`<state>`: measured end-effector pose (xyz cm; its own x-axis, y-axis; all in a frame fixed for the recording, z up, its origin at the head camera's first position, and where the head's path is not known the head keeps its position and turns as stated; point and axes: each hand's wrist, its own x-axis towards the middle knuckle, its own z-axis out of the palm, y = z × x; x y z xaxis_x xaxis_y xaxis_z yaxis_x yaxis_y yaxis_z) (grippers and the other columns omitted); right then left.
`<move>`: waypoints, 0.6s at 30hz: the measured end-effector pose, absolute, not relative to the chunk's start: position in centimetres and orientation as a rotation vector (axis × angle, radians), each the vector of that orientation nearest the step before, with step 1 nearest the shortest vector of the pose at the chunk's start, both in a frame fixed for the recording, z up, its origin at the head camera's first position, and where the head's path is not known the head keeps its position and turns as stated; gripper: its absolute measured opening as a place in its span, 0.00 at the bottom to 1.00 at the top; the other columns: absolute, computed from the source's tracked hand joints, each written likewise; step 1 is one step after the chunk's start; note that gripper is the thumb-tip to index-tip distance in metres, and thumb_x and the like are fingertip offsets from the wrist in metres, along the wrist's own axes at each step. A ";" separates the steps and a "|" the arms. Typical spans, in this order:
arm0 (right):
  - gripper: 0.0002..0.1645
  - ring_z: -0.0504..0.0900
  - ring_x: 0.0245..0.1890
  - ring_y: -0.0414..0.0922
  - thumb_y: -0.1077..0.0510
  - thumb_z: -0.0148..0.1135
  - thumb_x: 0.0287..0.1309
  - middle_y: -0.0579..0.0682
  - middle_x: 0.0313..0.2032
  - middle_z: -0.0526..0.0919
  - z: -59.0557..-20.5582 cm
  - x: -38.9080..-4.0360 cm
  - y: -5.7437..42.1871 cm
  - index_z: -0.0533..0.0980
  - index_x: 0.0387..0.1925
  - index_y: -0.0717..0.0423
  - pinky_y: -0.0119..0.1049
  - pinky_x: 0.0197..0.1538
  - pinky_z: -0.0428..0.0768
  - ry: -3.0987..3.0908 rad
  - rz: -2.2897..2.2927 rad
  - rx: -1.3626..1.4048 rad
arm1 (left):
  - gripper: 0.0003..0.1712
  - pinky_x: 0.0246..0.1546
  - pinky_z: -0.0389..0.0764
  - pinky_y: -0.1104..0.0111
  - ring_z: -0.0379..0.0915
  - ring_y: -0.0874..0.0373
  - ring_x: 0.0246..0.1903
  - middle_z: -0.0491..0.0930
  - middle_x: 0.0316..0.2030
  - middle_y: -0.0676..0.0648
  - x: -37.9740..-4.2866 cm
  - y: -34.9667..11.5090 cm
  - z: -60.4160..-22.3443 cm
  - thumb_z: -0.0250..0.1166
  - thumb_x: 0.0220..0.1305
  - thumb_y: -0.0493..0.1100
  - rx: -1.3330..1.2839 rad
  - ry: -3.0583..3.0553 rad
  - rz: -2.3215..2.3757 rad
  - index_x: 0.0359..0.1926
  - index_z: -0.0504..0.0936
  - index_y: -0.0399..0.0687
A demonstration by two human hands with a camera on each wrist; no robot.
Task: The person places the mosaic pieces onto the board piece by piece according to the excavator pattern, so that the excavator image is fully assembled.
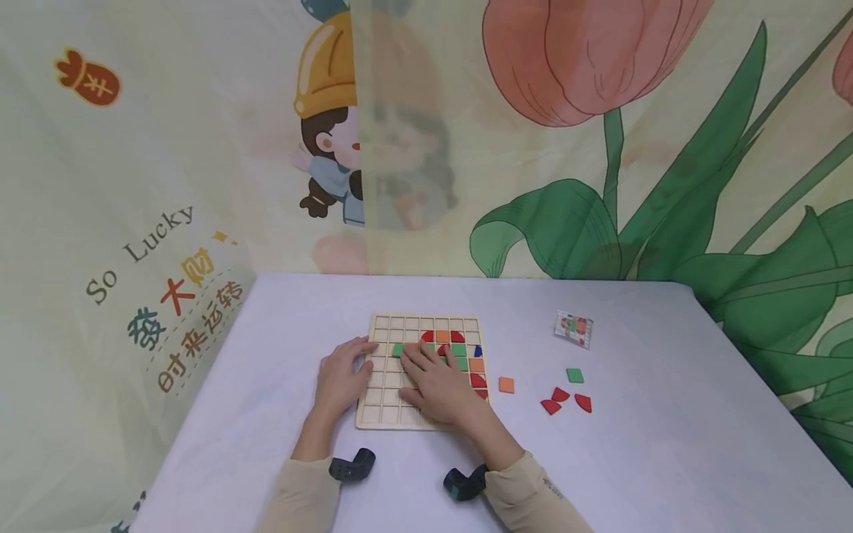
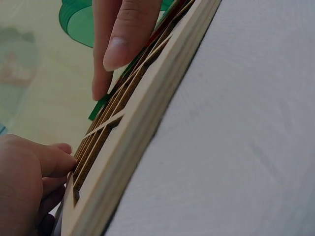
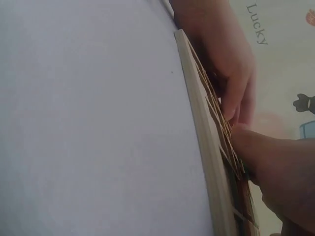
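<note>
A wooden grid board [image 1: 393, 407] lies flat on the table, with green, orange, red and blue pieces set in its upper and right cells. My left hand [image 1: 342, 377] holds the board's left edge; in the left wrist view, the left hand [image 2: 24, 177] has fingertips at the grid. Over the middle of the board, my right hand [image 1: 440, 385] spreads its fingers and touches the row with a green square tile [image 1: 397, 350] and an orange tile. Part of that row is hidden under the right hand. In the left wrist view a right fingertip meets the green tile [image 2: 98, 108].
Right of the board lie a loose orange square [image 1: 506, 385], a green square [image 1: 574, 375] and several red quarter-round pieces [image 1: 583, 403]. Farther back is a small packet [image 1: 573, 329] with a coloured pattern. A printed curtain [image 1: 413, 252] hangs behind the white table [image 1: 666, 444].
</note>
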<state>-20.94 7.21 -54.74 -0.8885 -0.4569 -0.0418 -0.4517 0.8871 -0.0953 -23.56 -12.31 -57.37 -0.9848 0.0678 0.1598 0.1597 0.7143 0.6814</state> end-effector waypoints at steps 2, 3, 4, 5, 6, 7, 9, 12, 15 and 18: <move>0.40 0.48 0.75 0.48 0.34 0.46 0.65 0.43 0.73 0.55 -54.7 -21.1 6.7 0.56 0.72 0.46 0.60 0.72 0.49 2.984 -0.117 -0.742 | 0.21 0.63 0.59 0.48 0.62 0.49 0.66 0.73 0.62 0.47 -23.6 -12.4 -57.5 0.59 0.62 0.42 -0.196 -2.789 -1.116 0.57 0.78 0.50; 0.40 0.48 0.75 0.48 0.34 0.46 0.65 0.43 0.73 0.55 -54.7 -21.2 6.5 0.56 0.72 0.46 0.60 0.72 0.49 2.985 -0.111 -0.746 | 0.22 0.63 0.60 0.48 0.63 0.49 0.66 0.73 0.62 0.46 -23.6 -12.4 -57.5 0.59 0.62 0.42 -0.199 -2.786 -1.110 0.58 0.77 0.49; 0.39 0.48 0.75 0.48 0.34 0.46 0.65 0.43 0.73 0.55 -54.7 -21.3 6.3 0.56 0.72 0.46 0.61 0.72 0.49 2.985 -0.112 -0.742 | 0.23 0.63 0.60 0.48 0.63 0.49 0.66 0.73 0.62 0.46 -23.6 -12.5 -57.5 0.59 0.62 0.42 -0.203 -2.789 -1.102 0.59 0.76 0.49; 0.39 0.48 0.75 0.47 0.34 0.46 0.65 0.43 0.73 0.56 -54.7 -21.4 6.2 0.56 0.72 0.46 0.61 0.72 0.49 2.987 -0.115 -0.736 | 0.23 0.63 0.61 0.48 0.63 0.49 0.66 0.73 0.62 0.46 -23.6 -12.5 -57.5 0.59 0.62 0.42 -0.204 -2.793 -1.090 0.59 0.76 0.49; 0.39 0.48 0.75 0.47 0.34 0.46 0.65 0.42 0.73 0.56 -54.6 -21.4 6.0 0.57 0.71 0.45 0.61 0.72 0.49 2.989 -0.118 -0.729 | 0.24 0.63 0.61 0.48 0.63 0.48 0.66 0.73 0.62 0.45 -23.6 -12.6 -57.5 0.59 0.62 0.42 -0.202 -2.794 -1.086 0.60 0.75 0.48; 0.38 0.49 0.75 0.47 0.35 0.46 0.65 0.43 0.72 0.58 -54.5 -21.5 6.0 0.58 0.71 0.45 0.61 0.71 0.50 2.997 -0.112 -0.727 | 0.24 0.63 0.61 0.48 0.63 0.48 0.66 0.73 0.62 0.45 -23.6 -12.6 -57.4 0.59 0.62 0.42 -0.196 -2.799 -1.084 0.60 0.75 0.48; 0.37 0.50 0.75 0.47 0.35 0.47 0.65 0.43 0.72 0.59 -54.3 -21.7 6.0 0.59 0.70 0.45 0.61 0.71 0.51 3.004 -0.105 -0.728 | 0.24 0.63 0.61 0.48 0.63 0.48 0.66 0.73 0.62 0.45 -23.6 -12.5 -57.3 0.59 0.62 0.42 -0.182 -2.802 -1.077 0.61 0.74 0.47; 0.36 0.52 0.74 0.46 0.36 0.47 0.65 0.43 0.71 0.61 -54.1 -22.0 6.0 0.61 0.70 0.45 0.61 0.71 0.51 3.015 -0.070 -0.730 | 0.25 0.64 0.61 0.48 0.63 0.47 0.66 0.73 0.62 0.44 -23.6 -12.5 -57.3 0.59 0.62 0.42 -0.169 -2.804 -1.078 0.61 0.74 0.46; 0.35 0.52 0.74 0.45 0.36 0.47 0.65 0.42 0.71 0.61 -54.0 -22.2 6.0 0.61 0.69 0.44 0.61 0.71 0.50 3.015 -0.025 -0.717 | 0.25 0.64 0.61 0.48 0.63 0.47 0.66 0.72 0.63 0.43 -23.6 -12.5 -57.4 0.59 0.62 0.42 -0.168 -2.808 -1.088 0.62 0.73 0.46; 0.36 0.51 0.74 0.44 0.36 0.47 0.65 0.41 0.71 0.60 -53.9 -22.4 6.0 0.61 0.70 0.44 0.60 0.72 0.50 2.996 0.003 -0.706 | 0.25 0.65 0.61 0.48 0.63 0.47 0.66 0.72 0.63 0.43 -23.7 -12.5 -57.5 0.59 0.62 0.42 -0.154 -2.810 -1.099 0.61 0.73 0.46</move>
